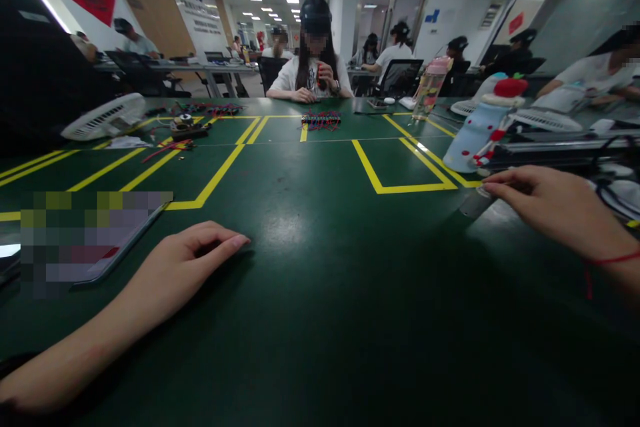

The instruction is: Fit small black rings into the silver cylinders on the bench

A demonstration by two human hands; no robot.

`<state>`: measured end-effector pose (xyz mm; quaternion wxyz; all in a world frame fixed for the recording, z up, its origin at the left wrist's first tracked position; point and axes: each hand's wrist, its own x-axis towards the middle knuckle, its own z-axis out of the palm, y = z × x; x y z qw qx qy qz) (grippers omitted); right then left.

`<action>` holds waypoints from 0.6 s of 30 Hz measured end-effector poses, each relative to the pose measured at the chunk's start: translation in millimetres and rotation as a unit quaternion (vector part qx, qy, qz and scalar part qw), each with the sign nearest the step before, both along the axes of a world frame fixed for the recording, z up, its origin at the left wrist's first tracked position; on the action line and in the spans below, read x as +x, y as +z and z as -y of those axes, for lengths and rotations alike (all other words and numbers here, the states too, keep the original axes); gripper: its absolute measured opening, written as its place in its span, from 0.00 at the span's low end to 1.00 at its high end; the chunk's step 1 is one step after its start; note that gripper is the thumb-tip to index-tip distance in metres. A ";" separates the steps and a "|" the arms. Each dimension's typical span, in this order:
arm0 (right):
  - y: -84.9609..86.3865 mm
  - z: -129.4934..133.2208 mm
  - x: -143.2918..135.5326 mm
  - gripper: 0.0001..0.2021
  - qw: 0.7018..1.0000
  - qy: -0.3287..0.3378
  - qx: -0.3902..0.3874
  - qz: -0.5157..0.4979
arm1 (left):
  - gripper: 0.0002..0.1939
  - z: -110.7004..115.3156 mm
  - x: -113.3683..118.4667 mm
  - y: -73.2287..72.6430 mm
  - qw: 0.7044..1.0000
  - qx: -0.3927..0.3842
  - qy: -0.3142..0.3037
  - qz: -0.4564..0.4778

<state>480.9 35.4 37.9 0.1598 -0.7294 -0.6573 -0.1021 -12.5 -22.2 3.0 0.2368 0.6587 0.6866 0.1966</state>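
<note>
"What's the biggest thing to look at here?"

"The dark green tabletop (320, 293). After that, the pale blue snowman bottle (469, 140); I place everything by it."

"And the hands?"

"The left hand (193, 257) is well apart from the bottle, off to its left and nearer the person. It's palm down, half curled, thumb close to forefinger. I see nothing in it, and can't tell whether the tips meet. The right hand (557, 207) is just on the near side of the bottle, pinching a small grey cylinder (475, 204)."

"Is that a good hold?"

"Light but firm would do, I'd say: thumb and fingertips square across the upper end, wrist steady, knuckles kept off the bottle."

"Which way does the cylinder point?"

"It tilts. Its long axis slants from the pinched end, close by the bottle's foot, down leftward and toward the person. It's too blurred to tell a front from a back, or whether the low end touches the tabletop."
</note>
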 end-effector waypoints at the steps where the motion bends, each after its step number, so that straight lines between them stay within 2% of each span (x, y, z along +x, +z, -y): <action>1: 1.2 1.0 -1.5 0.14 1.000 -0.004 -0.002 -0.008 | 0.21 0.6 0.7 0.9 1.000 -0.001 -0.001 0.000; 7: 6.8 6.2 -5.1 0.17 0.999 -0.021 0.005 -0.031 | 0.20 1.6 1.2 1.5 1.000 -0.003 -0.015 0.010; 11: 6.8 4.5 -5.4 0.17 0.998 -0.027 -0.018 -0.055 | 0.20 1.1 1.1 1.2 1.000 -0.001 -0.024 0.009; 15: 5.6 3.3 -3.7 0.19 0.993 -0.017 -0.034 -0.108 | 0.20 1.1 -0.6 -0.1 1.000 -0.005 -0.023 0.011; 18: 3.8 3.6 -1.7 0.23 0.987 -0.021 -0.019 -0.156 | 0.19 0.9 -2.8 -1.9 0.999 -0.007 -0.028 0.019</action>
